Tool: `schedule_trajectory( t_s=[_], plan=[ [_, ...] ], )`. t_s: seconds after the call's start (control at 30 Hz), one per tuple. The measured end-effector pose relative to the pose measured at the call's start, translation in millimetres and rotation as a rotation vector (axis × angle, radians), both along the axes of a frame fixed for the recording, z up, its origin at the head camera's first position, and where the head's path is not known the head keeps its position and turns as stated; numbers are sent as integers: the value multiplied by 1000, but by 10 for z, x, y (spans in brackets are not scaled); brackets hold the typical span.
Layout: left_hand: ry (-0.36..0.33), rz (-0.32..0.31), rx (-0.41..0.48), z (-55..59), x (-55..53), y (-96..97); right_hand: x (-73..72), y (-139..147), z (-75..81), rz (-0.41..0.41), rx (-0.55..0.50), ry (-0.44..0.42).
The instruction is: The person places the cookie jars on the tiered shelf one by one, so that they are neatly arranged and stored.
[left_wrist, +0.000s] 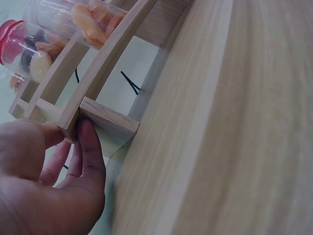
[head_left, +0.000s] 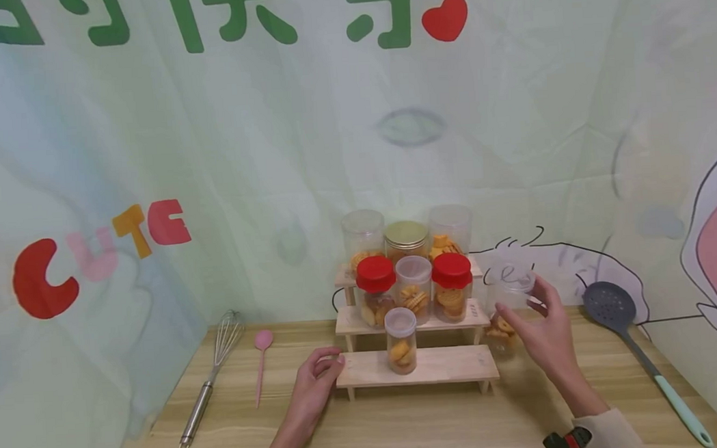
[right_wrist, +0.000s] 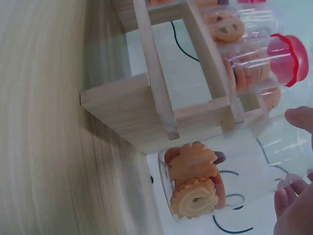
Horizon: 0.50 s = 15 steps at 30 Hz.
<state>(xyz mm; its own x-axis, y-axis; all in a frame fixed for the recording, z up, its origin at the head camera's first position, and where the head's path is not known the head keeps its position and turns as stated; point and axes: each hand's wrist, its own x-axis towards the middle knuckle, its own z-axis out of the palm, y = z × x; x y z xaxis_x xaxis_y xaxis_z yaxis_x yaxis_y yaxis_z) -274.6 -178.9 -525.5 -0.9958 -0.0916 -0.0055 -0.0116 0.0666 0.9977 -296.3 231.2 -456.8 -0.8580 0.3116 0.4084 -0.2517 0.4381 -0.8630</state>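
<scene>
My right hand (head_left: 546,332) grips a tall clear plastic jar (head_left: 500,304) by its upper part, just off the right end of a wooden tiered display stand (head_left: 453,365). Ridged ring-shaped cookies (right_wrist: 193,196) lie in the bottom of that jar, and in the right wrist view fingers curl around its far end. Whether its base touches the table cannot be told. At the stand's left end, my left hand (head_left: 313,384) pinches the lowest step, thumb above and fingers (left_wrist: 90,147) beneath. A small clear-lidded jar (head_left: 401,341) of snacks stands on this step.
Two red-lidded jars (head_left: 377,288) flank a clear-lidded jar (head_left: 414,289) on the middle step. Behind are two clear jars and a gold-lidded jar (head_left: 406,238). A whisk (head_left: 210,377) and pink spoon (head_left: 262,360) lie left, a slotted skimmer (head_left: 640,350) right. A printed curtain (head_left: 268,154) hangs behind.
</scene>
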Motion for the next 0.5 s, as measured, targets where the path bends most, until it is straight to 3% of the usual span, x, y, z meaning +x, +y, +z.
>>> schedule_trajectory(
  t_s=[0.5],
  plan=[
    [-4,-2,-1,-7,0,5,260,-21,284,8,60,43]
  ],
)
